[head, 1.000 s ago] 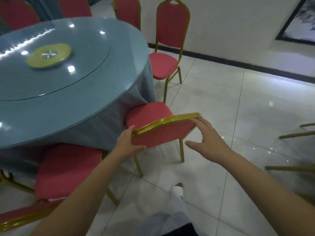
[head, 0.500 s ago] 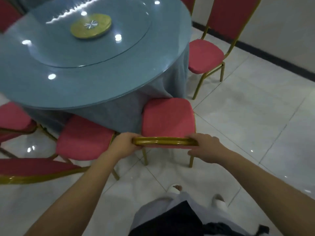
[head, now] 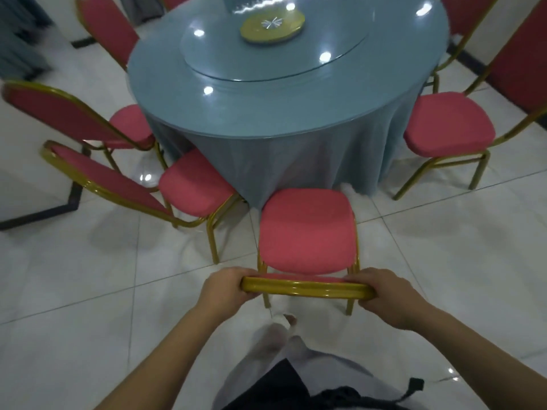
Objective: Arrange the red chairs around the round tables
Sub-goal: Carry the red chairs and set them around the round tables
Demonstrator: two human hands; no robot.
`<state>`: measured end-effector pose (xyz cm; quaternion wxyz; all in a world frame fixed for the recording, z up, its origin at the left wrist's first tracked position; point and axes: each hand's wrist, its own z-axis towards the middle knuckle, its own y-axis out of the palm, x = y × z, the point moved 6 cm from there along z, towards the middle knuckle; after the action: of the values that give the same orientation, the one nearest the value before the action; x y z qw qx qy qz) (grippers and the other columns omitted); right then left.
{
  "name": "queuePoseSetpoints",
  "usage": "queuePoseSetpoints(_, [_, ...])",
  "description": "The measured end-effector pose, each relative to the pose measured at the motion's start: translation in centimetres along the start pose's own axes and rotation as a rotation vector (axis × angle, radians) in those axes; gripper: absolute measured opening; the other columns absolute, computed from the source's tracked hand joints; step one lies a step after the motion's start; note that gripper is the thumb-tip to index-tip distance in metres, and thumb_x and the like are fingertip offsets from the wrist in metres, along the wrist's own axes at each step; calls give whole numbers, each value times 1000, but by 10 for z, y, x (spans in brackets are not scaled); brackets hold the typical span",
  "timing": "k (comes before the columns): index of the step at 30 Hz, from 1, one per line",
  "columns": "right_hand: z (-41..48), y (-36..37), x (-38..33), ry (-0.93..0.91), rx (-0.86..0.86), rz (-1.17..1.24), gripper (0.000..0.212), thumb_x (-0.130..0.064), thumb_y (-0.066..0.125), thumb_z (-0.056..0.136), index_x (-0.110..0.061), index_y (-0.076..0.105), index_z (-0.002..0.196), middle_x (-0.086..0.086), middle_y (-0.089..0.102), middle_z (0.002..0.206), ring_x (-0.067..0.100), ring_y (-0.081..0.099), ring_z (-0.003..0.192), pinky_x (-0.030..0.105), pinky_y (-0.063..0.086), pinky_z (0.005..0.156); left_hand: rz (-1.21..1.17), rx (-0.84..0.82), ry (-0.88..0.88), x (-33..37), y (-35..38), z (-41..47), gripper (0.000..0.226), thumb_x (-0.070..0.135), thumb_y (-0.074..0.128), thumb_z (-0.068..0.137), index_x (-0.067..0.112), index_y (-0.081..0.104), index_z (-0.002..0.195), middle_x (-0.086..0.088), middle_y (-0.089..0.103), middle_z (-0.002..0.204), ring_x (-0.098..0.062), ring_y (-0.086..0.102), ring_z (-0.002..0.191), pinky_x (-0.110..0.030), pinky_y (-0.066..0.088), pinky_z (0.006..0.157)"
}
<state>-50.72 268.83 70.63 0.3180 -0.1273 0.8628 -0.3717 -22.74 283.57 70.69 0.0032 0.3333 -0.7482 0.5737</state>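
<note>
Round table w/ blue-grey cloth & glass top (head: 266, 113) stands at top centre. Nearest it on the camera side, a red padded chair w/ gold metal frame (head: 307, 232) stands upright on the tile, seat front at the cloth's hem, backrest top rail gripped at its ends by left hand (head: 225, 291) & right hand (head: 387, 294). Second red chair (head: 195, 182) sits just left, angled in, seat near the cloth; third red chair (head: 130, 122) further left, seat at the table's edge; fourth red chair (head: 448, 124) on the right beside the cloth; fifth red chair (head: 109, 28), only its back showing, upper left.
</note>
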Motion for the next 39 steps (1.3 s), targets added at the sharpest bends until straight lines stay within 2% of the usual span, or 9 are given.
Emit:
queuePoseSetpoints(3, [-11,0,24,72,60,-29,46,-21,57,92,-44,56,132,-4,46,142,26,41,131,47,41,105,12,40,-44,18,24,-24,30,50,71,82,47,69,112,16,72,100,-7,64,90,-27,53,78])
queuePoseSetpoints(9, [0,-10,27,-24,-60,41,67,2,56,80,-41,57,133,-3,44,143,28,37,131,44,34,111,24,79,-111,20,30,-20,29,50,71,83,47,69,113,17,72,101,-6,63,90,-24,51,79])
queuePoseSetpoints(14, [39,-54,45,8,-43,15,62,3,57,84,-37,59,131,-2,36,152,30,25,138,47,26,113,51,110,-106,41,22,18,27,57,65,84,48,66,110,18,71,96,-7,63,90,-28,52,75])
queuePoseSetpoints(22, [129,-126,59,61,43,-9,48,2,59,85,-25,67,125,6,44,136,32,40,128,47,40,106,-41,22,-120,60,-8,111,19,51,65,85,33,65,89,9,66,79,-11,62,74,-30,51,64])
queuePoseSetpoints(25, [156,-145,64,68,17,5,45,0,61,84,-28,68,119,0,54,114,23,55,105,33,48,87,-71,16,-126,65,-17,138,17,50,65,85,32,64,83,10,64,75,-9,60,70,-27,46,58])
queuePoseSetpoints(28, [176,-165,74,125,-32,-30,45,1,58,82,-30,69,113,-4,64,90,13,60,84,22,44,65,-92,5,-110,76,-20,158,12,47,63,86,35,63,83,11,63,75,-12,61,74,-31,52,67])
queuePoseSetpoints(33, [184,-192,94,186,39,-65,47,3,60,82,-29,69,116,-9,63,89,7,57,83,24,42,70,-51,-53,-32,103,-19,180,6,48,59,85,43,60,89,15,59,74,-11,60,75,-27,42,58])
queuePoseSetpoints(36, [180,-192,96,161,86,-57,42,-3,67,84,-33,66,113,-8,63,97,5,55,84,20,41,69,-198,-232,-46,103,-11,188,21,49,65,78,45,61,99,13,62,79,-12,64,74,-32,55,61])
queuePoseSetpoints(39, [176,-189,94,140,67,-42,57,-19,78,80,-34,56,131,-3,55,122,12,51,103,27,42,89,-265,-375,-17,112,-14,194,54,71,68,62,48,58,109,15,67,94,-8,65,82,-35,55,77])
